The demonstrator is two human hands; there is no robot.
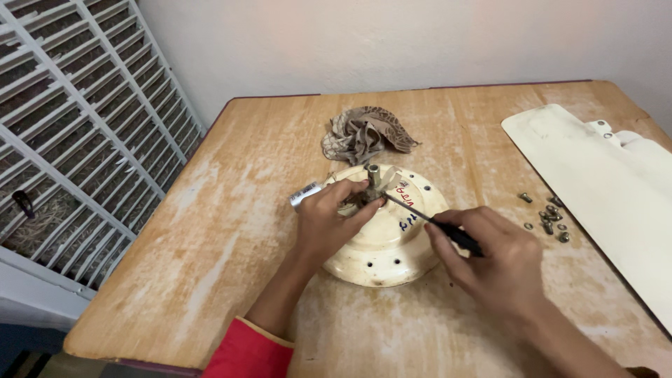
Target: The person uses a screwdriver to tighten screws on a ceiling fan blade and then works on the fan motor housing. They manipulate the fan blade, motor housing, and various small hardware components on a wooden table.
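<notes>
Right hand lower right grips screwdriver, tip at hub of cream motor housing, frame centre. Left hand closed on white tube. Screws already out, beside detached blade; housing unopened.

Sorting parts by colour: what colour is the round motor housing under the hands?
Cream, with grimy marks; the housing shows in the head view.

fan blade cut off at right; screwdriver tip hidden
</notes>
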